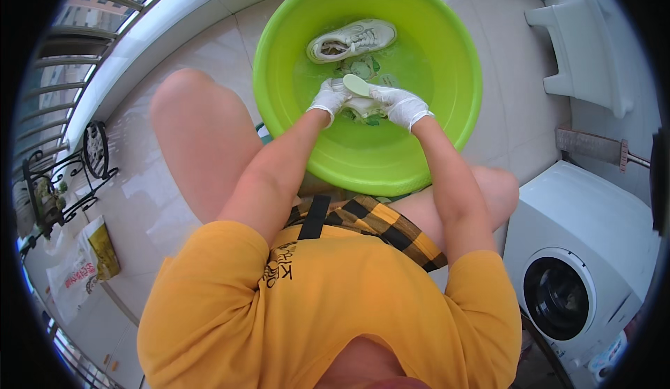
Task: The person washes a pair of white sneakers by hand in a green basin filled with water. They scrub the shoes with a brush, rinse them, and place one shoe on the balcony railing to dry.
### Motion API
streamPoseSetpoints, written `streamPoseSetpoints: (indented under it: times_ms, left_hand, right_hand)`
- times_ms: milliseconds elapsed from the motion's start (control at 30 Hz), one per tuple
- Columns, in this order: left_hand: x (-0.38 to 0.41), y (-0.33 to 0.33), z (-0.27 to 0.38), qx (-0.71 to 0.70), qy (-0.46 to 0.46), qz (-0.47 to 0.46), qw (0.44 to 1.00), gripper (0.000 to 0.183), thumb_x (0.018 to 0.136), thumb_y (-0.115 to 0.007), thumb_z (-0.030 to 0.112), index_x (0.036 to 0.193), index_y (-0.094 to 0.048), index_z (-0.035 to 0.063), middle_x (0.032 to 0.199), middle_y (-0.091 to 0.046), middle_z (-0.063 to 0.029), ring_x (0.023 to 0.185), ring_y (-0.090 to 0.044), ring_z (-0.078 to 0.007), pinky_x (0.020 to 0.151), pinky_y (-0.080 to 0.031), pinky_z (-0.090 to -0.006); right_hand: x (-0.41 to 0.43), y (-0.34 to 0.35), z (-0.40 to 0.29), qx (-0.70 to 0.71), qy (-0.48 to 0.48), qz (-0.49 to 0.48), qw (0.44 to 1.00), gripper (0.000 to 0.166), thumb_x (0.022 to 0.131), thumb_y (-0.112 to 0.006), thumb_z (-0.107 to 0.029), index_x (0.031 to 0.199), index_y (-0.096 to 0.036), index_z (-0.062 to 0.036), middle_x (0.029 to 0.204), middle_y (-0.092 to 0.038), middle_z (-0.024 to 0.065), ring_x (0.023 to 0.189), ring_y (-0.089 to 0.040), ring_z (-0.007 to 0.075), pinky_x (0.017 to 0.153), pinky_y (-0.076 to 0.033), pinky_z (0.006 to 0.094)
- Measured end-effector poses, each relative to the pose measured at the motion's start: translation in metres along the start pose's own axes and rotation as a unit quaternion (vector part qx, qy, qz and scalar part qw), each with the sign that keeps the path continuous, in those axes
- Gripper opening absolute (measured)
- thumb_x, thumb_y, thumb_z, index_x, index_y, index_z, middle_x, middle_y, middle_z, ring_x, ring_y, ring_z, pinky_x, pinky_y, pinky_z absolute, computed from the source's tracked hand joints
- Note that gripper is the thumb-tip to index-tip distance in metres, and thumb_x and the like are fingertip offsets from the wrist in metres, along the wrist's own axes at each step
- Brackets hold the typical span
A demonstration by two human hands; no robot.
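A large lime-green plastic basin (450, 64) stands on the floor between my bent knees, with shallow water in its bottom. My left hand (331, 99), in a thin white glove, holds a white shoe (362, 108) low inside the basin. In my right hand (400, 104), gloved the same way, is a pale green brush (356, 85). Its oval back faces up over the shoe, hiding the bristles and part of the shoe. Farther off in the basin, a second white lace-up sneaker (353, 40) lies with its opening toward the left.
A white front-loading washing machine (576, 232) stands at right, below a long-handled cleaning tool (591, 145). Beyond them is a white plastic stool (586, 54). On the left are a metal railing (57, 80), a black wrought-iron plant stand (73, 179) and a plastic bag (78, 276) bearing writing.
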State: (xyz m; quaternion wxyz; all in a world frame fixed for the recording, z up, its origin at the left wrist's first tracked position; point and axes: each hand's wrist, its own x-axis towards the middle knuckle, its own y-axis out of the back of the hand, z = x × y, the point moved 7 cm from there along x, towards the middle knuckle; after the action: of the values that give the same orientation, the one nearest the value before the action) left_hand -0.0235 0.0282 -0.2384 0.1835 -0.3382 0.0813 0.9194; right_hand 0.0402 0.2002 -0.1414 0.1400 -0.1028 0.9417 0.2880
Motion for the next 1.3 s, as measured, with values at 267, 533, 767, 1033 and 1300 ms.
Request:
streamPoseSetpoints:
  times_ms: [267,533,767,1033,1300]
  left_hand:
    - [0.026,0.005,-0.021,0.012,-0.038,-0.008,0.999,0.079,0.084,-0.071,0.020,0.143,-0.026,-0.0082,0.132,-0.051,-0.0198,0.112,-0.056,-0.0229,0.092,-0.048,-0.0318]
    - [0.026,-0.004,-0.034,-0.028,0.073,0.004,0.997,0.092,0.086,-0.070,0.025,0.152,-0.007,0.0182,0.136,-0.046,-0.0111,0.106,-0.058,-0.0232,0.079,-0.053,-0.0412]
    - [-0.013,-0.034,0.018,-0.106,0.064,-0.126,0.984,0.106,0.076,-0.080,0.037,0.149,-0.009,0.0076,0.136,-0.046,-0.0108,0.114,-0.054,-0.0218,0.088,-0.049,-0.0368]
    - [0.040,-0.019,-0.023,-0.023,-0.022,-0.023,0.999,0.065,0.090,-0.065,0.015,0.141,-0.025,0.0066,0.130,-0.051,-0.0122,0.107,-0.059,-0.0221,0.077,-0.053,-0.0356]
    - [-0.024,-0.023,0.043,-0.027,0.072,-0.076,0.994,0.047,0.092,-0.056,0.042,0.126,-0.051,0.0088,0.118,-0.062,-0.0094,0.099,-0.065,-0.0194,0.074,-0.055,-0.0359]
  right_hand:
    - [-0.039,0.072,0.004,-0.301,-0.182,-0.083,0.932,0.031,0.099,-0.049,-0.034,0.124,-0.061,-0.0222,0.102,-0.067,0.0133,0.085,-0.060,0.0298,0.081,-0.048,0.0351]
    - [0.021,0.011,-0.012,0.055,-0.012,0.005,0.998,0.031,0.096,-0.053,-0.035,0.121,-0.064,-0.0195,0.111,-0.067,0.0097,0.095,-0.062,0.0271,0.085,-0.050,0.0325]
    - [0.008,0.031,0.017,-0.184,0.111,0.059,0.975,0.030,0.093,-0.057,-0.034,0.115,-0.066,-0.0152,0.108,-0.067,0.0113,0.093,-0.060,0.0306,0.082,-0.047,0.0370]
    - [-0.044,0.099,0.076,-0.085,-0.245,-0.039,0.965,0.031,0.093,-0.059,-0.031,0.114,-0.066,-0.0081,0.093,-0.068,0.0136,0.081,-0.058,0.0227,0.080,-0.046,0.0329]
    - [0.012,0.018,0.007,-0.048,-0.142,0.033,0.988,0.040,0.093,-0.055,-0.030,0.130,-0.057,-0.0140,0.113,-0.065,0.0129,0.095,-0.061,0.0269,0.085,-0.048,0.0371]
